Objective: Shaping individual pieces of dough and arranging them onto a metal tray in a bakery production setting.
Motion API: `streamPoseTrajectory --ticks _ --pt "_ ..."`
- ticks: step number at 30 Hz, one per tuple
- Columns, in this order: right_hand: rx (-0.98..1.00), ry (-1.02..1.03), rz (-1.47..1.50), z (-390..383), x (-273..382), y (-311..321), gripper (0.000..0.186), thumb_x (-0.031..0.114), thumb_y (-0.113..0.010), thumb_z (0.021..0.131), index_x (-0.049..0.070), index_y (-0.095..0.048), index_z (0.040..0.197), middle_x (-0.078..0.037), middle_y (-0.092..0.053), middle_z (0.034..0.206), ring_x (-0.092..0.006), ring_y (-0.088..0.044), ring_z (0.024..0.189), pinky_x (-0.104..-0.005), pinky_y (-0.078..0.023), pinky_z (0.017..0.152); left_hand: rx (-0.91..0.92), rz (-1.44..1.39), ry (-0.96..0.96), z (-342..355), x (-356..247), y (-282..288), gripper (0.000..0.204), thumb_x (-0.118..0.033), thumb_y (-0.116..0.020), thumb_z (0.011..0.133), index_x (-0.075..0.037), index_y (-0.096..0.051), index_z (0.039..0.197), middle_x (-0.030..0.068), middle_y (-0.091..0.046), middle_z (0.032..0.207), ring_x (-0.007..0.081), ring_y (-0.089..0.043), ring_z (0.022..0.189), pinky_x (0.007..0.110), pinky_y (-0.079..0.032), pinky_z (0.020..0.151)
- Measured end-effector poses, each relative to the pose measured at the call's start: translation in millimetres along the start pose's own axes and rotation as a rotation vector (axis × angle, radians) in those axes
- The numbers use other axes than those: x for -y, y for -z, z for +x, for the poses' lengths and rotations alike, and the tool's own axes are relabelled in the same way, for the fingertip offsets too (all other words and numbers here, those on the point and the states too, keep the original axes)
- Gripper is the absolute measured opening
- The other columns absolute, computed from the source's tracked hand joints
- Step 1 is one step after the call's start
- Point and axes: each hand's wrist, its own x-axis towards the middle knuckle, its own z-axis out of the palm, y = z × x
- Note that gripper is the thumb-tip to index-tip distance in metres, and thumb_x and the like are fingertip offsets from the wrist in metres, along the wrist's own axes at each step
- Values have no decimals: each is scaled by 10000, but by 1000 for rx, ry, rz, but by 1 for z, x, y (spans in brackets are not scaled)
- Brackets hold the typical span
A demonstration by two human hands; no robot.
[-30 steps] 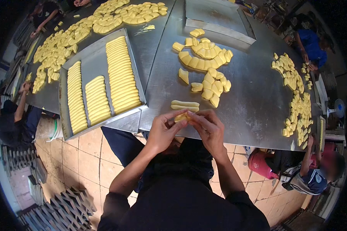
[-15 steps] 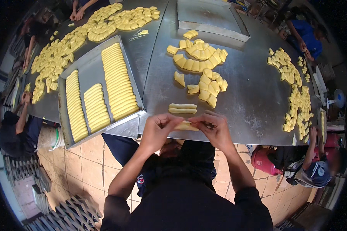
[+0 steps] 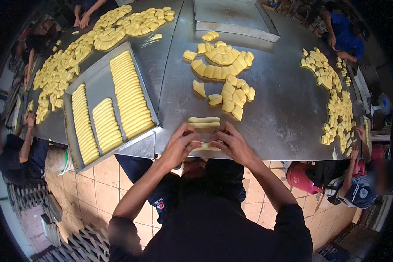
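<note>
At the table's near edge, a yellow piece of dough (image 3: 206, 146) lies stretched sideways between my two hands. My left hand (image 3: 182, 143) has its fingers curled on the dough's left end, and my right hand (image 3: 232, 144) grips the right end the same way. The fingers partly cover both ends. Just beyond them, two rolled dough sticks (image 3: 204, 119) lie side by side. Farther off sits a loose group of cut dough pieces (image 3: 218, 70), some in a curved row.
Left of my hands, a metal tray (image 3: 84, 168) holds three rows of dough sticks. Another metal tray (image 3: 238, 30) stands at the back of the steel table (image 3: 275, 105). Dough heaps (image 3: 65, 65) (image 3: 338, 115) lie at both sides, with co-workers around the edges.
Both hands have lowered the dough piece toward the tabletop, and my fingers have curled farther over its ends. The whole view has shifted slightly.
</note>
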Motion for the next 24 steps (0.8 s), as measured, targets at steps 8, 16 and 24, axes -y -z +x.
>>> streamPoseTrajectory --ticks 8,16,24 --pt "108 -174 -187 6 6 1 254 263 -782 869 73 -669 994 -77 -618 862 -286 -652 814 -428 -504 699 237 91 234 12 -13 5 265 -199 -788 857 1 -639 945 159 -610 878 369 -601 942 435 -480 767" --pt "-14 -176 -338 -4 -18 9 324 381 -836 811 113 -668 884 -56 -655 813 -254 -615 711 -413 -461 648 26 355 7 9 0 9 457 -284 -865 782 -24 -535 962 121 -535 823 328 -555 779 437 -467 706" --pt "-28 -133 34 -19 -1 12 119 156 -814 851 71 -762 915 -78 -638 799 -263 -643 725 -389 -515 656 36 -211 333 3 -8 8 328 -125 -846 829 -9 -593 1003 129 -641 767 265 -622 658 367 -485 602"
